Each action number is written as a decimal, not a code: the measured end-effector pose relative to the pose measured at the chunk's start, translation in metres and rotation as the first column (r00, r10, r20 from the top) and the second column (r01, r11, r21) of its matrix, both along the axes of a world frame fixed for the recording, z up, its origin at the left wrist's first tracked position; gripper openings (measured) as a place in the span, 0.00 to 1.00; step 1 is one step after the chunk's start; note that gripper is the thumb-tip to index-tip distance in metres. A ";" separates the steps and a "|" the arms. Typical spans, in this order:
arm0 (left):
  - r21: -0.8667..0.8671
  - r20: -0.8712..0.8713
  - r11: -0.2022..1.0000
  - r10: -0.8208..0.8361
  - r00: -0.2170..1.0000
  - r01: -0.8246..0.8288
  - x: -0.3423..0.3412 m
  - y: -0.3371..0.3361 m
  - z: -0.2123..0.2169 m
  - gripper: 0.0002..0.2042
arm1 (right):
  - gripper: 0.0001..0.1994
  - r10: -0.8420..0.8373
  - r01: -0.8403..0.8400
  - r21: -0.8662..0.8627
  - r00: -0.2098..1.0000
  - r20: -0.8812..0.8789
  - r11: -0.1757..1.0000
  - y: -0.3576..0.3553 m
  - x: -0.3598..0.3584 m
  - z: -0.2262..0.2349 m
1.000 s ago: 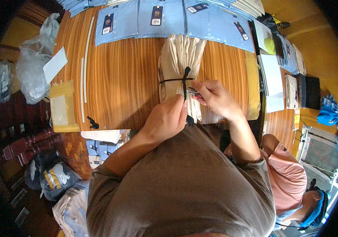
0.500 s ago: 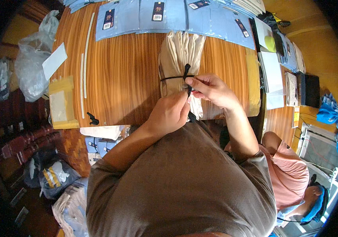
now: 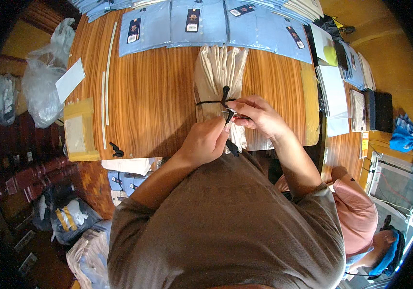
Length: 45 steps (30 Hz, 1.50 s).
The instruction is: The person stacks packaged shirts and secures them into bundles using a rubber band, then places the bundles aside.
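Head view: left hand [image 3: 206,142] and right hand [image 3: 259,115] pinch black cord [image 3: 224,96] round cream bundle [image 3: 220,72] (fabric)

Cloth bundle [image 3: 220,77] on table [image 3: 158,106], before shirt packs [image 3: 196,24]

Flat blue packets [image 3: 187,26] line the far edge of the wooden table [image 3: 153,106] (overlapping), clear plastic bags [image 3: 47,82] bunch at its left end, a person in pink [image 3: 356,216] sits right.

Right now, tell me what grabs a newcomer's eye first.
Mid-table, both hands, the left hand and the right hand, meet on a black cord cinched around a cream bundle of folded cloth. Behind it, light blue packaged shirts line the wooden table's far edge.
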<state>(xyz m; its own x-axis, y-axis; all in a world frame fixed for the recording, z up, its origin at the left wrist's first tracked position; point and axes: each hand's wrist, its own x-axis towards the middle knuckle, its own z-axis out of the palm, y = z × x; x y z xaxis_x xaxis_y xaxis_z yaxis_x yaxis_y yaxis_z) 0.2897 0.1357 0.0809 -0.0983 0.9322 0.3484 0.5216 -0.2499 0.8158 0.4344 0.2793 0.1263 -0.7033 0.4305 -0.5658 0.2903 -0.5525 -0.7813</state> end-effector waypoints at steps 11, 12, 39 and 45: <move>0.087 -0.009 0.995 0.059 0.998 -0.058 0.002 0.003 -0.024 0.04 | 0.17 0.100 -0.099 0.108 0.995 -0.009 0.989 0.004 0.002 -0.014; 0.081 -0.006 0.995 0.051 0.999 -0.051 0.002 0.003 -0.025 0.05 | 0.17 0.107 -0.104 0.103 0.994 -0.022 0.989 0.004 0.002 -0.015; -0.066 0.005 0.997 0.050 0.999 -0.050 -0.005 -0.005 -0.030 0.06 | 0.17 0.093 -0.093 0.003 0.991 -0.100 0.996 0.002 -0.002 -0.027; -0.020 -0.014 1.000 0.015 1.000 -0.015 -0.006 0.001 -0.023 0.07 | 0.17 0.057 -0.056 0.012 0.995 -0.085 0.998 0.002 -0.003 -0.020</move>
<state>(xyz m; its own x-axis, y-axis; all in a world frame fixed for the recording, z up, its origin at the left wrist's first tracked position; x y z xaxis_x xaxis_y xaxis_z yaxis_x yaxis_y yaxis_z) 0.2838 0.1365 0.0577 -0.1076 0.9376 0.3306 0.5365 -0.2252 0.8133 0.4312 0.2813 0.1060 -0.7719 0.3942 -0.4987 0.2527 -0.5296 -0.8097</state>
